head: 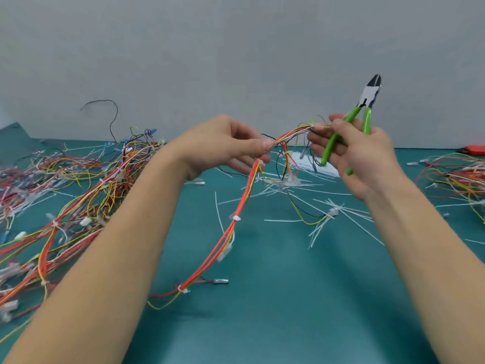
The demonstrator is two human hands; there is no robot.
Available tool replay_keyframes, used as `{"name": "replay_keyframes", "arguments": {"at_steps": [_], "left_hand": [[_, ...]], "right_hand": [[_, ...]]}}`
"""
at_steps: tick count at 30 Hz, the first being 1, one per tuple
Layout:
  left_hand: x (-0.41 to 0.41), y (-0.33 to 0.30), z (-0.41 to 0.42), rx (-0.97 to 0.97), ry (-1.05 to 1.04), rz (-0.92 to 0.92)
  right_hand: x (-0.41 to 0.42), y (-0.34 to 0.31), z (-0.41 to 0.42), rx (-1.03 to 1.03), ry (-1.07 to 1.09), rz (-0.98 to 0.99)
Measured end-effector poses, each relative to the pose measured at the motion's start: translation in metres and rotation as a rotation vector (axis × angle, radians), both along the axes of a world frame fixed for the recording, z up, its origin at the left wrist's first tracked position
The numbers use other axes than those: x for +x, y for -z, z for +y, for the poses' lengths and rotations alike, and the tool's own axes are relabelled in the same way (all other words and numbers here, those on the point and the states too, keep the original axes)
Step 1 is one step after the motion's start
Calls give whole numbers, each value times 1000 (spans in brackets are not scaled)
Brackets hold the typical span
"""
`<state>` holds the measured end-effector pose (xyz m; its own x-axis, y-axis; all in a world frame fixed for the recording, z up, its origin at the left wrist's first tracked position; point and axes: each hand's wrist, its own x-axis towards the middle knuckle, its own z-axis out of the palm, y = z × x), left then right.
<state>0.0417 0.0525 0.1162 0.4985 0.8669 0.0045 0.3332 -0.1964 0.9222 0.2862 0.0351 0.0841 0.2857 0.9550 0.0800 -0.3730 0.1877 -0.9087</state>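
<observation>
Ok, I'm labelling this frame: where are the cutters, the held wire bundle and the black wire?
cutters (pixel 368 93), head view, metal head above the pivot.
wire bundle (pixel 244 195), head view, its red strands.
black wire (pixel 103 100), head view, top of its arc.

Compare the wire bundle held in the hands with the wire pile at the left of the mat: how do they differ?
The bundle is lifted, stretched between the left hand and right hand; the pile lies on the mat. The bundle is one slim strand; the pile is a broad tangle. Both have red, orange and yellow wires with white ties.
</observation>
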Motion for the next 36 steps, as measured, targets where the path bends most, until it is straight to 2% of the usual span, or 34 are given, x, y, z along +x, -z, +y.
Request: {"name": "replay_keyframes", "arguments": {"at_steps": [3, 6, 8, 10, 11, 12, 14, 16, 20, 24, 29, 33, 36], "left_hand": [[3, 2, 3, -83, -20, -208], [0, -2, 4, -129, -38, -234], [-4, -6, 3, -69, -86, -105], [-5, -7, 3, 79, -186, 79], [-3, -6, 4, 152, -249, 112], [0, -6, 4, 208, -307, 80], [11, -6, 2, 227, -347, -105], [27, -4, -2, 166, -298, -247], [44, 15, -5, 76, -284, -202], [44, 28, 0, -86, -319, -192], [42, 31, 2, -327, -211, -218], [42, 31, 0, -411, -170, -277], [41, 32, 2, -480, -137, -304]], "right_hand": [[8, 1, 4, 7, 16, 20], [10, 2, 4, 14, 2, 2], [9, 1, 2, 24, -13, -16], [6, -1, 0, 41, -19, -54], [4, -3, -1, 53, -20, -88], [1, -4, -3, 69, -23, -130], [-6, -6, -7, 109, -37, -215], [-13, -7, -11, 147, -53, -279], [-24, -1, -17, 185, -60, -385], [-28, 8, -19, 158, -72, -378], [-27, 9, -19, 172, -87, -377], [-24, 6, -20, 175, -93, -410], [-21, 4, -20, 180, -78, -510]]}}
